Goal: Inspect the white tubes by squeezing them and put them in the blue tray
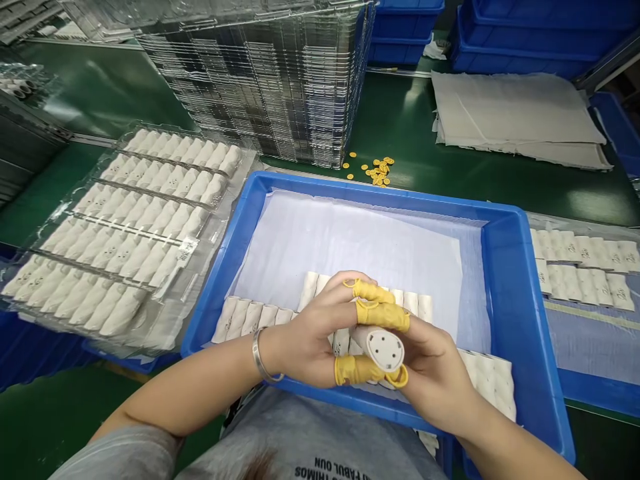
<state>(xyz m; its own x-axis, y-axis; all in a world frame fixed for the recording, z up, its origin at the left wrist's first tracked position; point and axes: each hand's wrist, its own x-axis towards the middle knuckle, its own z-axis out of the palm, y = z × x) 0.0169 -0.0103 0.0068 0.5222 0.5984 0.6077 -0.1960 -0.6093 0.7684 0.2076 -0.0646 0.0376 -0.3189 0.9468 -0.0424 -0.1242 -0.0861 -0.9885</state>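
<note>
A white, rounded plastic piece (385,349) sits between my two hands, its oval end with small dark holes turned toward me. My left hand (320,327), with yellow finger cots on its fingers, is closed around it from the left. From the right, my right hand (435,373) grips the same piece, its fingertips near the yellow cots. Both hands are above a blue tray (400,193) lined with white sheets. Rows of similar white pieces (250,319) lie in the tray, partly hidden by my hands and arms.
On the left, a clear blister tray (165,200) holds several rows of white pieces. Behind stands a tall stack of clear trays (270,93). Yellow finger cots (380,172) lie scattered on the green table. White sheets (515,113) and more white pieces (585,250) are at right.
</note>
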